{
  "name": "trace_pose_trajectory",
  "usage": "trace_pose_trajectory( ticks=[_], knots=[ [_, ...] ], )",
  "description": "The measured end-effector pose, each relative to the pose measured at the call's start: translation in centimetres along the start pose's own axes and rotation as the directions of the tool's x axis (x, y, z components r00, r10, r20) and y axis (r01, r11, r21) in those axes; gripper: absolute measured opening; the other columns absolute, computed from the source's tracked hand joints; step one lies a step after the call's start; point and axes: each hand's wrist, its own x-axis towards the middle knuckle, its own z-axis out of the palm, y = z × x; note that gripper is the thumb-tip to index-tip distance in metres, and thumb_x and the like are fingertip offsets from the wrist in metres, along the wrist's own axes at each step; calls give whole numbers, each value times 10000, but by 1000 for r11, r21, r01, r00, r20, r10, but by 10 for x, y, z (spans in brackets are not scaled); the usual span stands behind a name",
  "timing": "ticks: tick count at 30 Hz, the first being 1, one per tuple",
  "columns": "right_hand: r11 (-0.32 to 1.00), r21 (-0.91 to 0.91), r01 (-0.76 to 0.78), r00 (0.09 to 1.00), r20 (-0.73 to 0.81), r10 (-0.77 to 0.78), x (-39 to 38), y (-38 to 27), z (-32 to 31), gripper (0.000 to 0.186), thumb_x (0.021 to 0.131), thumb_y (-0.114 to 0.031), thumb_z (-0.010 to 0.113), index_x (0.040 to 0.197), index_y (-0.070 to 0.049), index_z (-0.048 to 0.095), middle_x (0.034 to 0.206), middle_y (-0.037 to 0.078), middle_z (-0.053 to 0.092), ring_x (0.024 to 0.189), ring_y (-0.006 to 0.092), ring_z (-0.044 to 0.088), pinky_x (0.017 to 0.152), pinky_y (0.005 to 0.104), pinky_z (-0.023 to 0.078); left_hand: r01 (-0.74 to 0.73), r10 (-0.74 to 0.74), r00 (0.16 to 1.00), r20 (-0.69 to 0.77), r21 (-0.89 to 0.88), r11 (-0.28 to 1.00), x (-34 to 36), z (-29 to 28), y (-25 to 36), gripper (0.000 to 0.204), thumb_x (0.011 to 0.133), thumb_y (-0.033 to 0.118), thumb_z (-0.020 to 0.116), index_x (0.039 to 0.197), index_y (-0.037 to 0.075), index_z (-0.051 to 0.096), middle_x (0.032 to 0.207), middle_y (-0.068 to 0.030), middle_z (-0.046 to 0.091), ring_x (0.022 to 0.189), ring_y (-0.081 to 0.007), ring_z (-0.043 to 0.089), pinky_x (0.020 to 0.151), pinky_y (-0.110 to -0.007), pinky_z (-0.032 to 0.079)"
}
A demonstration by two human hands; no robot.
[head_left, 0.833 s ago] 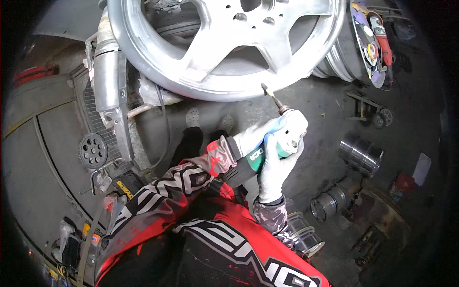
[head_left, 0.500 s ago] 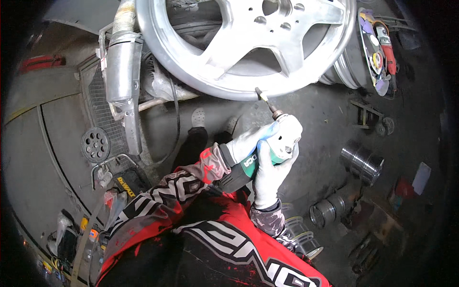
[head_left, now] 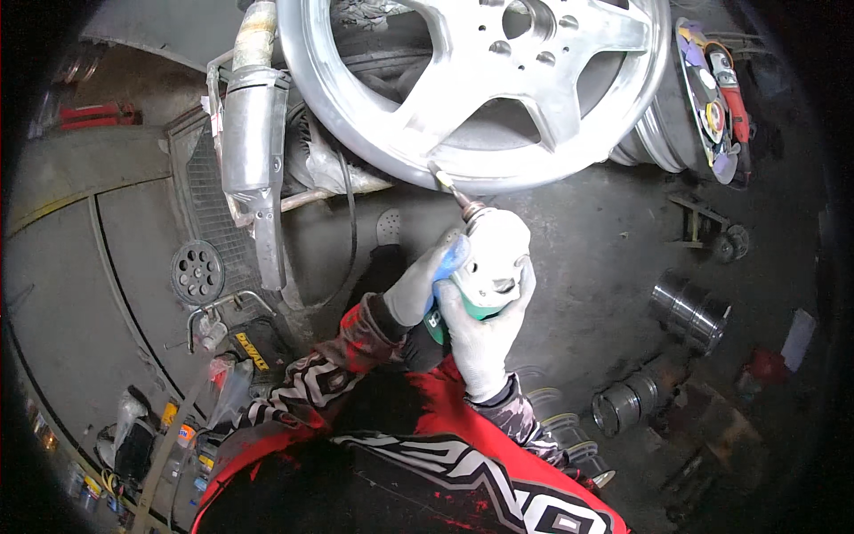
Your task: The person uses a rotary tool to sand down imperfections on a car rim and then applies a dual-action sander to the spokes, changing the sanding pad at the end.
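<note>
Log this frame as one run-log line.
left hand: grips white-green handheld grinder | right hand: grips grinder | bit: on silver alloy wheel rim

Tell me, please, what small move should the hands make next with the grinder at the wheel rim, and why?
Probably slide the bit a little sideways along the rim. Both gloved hands, left hand and right hand, grip the white-and-green grinder, and its slim bit already touches the lower edge of the silver alloy wheel. Dwelling on one spot might gouge the metal.

White-and-green die grinder (head_left: 487, 267), bit tip against silver alloy wheel (head_left: 498, 80) rim.
</note>
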Motion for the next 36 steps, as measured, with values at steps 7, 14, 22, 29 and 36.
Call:
trace_pose_trajectory(
  ticks=[7, 14, 22, 29, 36],
  knots=[
    [963, -192, 191, 980, 93, -176, 5, 8, 11, 1040, 687, -119, 941, 1505, -10, 308, 1363, 194, 516, 1258, 288, 568, 1055, 416, 487, -37, 37, 999, -4, -108, 993, -12, -24, 7, 551, 1121, 425, 419, 1446, -8, 519, 1387, -91, 620, 1258, -175, 584, 1121, -360, 433],
    [977, -192, 95, 995, 40, -89, 10, 16, -20, 1032, 693, -126, 935, 1506, -21, 309, 1366, 183, 521, 1262, 279, 569, 1054, 413, 492, 12, -12, 1000, -4, -87, 996, 9, -2, -18, 565, 1119, 413, 430, 1490, -11, 476, 1436, -83, 588, 1298, -175, 557, 1148, -351, 410],
    [997, -57, 47, 989, -138, -55, 46, 23, -73, 954, 740, -66, 898, 1495, -12, 317, 1389, 176, 496, 1291, 259, 533, 1082, 412, 471, 96, -92, 984, 153, -22, 995, 80, 42, -50, 547, 1137, 405, 373, 1497, 5, 464, 1402, -83, 610, 1271, -182, 582, 1147, -351, 413],
    [978, -182, 102, 965, -221, -142, 83, 15, -97, 979, 758, -92, 910, 1525, -5, 306, 1441, 189, 460, 1332, 261, 499, 1097, 400, 456, -122, 89, 968, 233, 129, 984, 152, 16, -117, 544, 1122, 301, 432, 1573, 13, 335, 1561, -127, 459, 1437, -216, 444, 1218, -382, 340],
    [977, -180, 111, 969, -199, -147, 75, 15, -88, 980, 755, -86, 909, 1522, -6, 305, 1431, 185, 466, 1322, 264, 508, 1094, 398, 460, -280, 238, 940, 243, 157, 947, 130, 15, -109, 579, 1109, 223, 458, 1599, -18, 265, 1604, -167, 391, 1474, -267, 400, 1244, -390, 297]
  ],
)
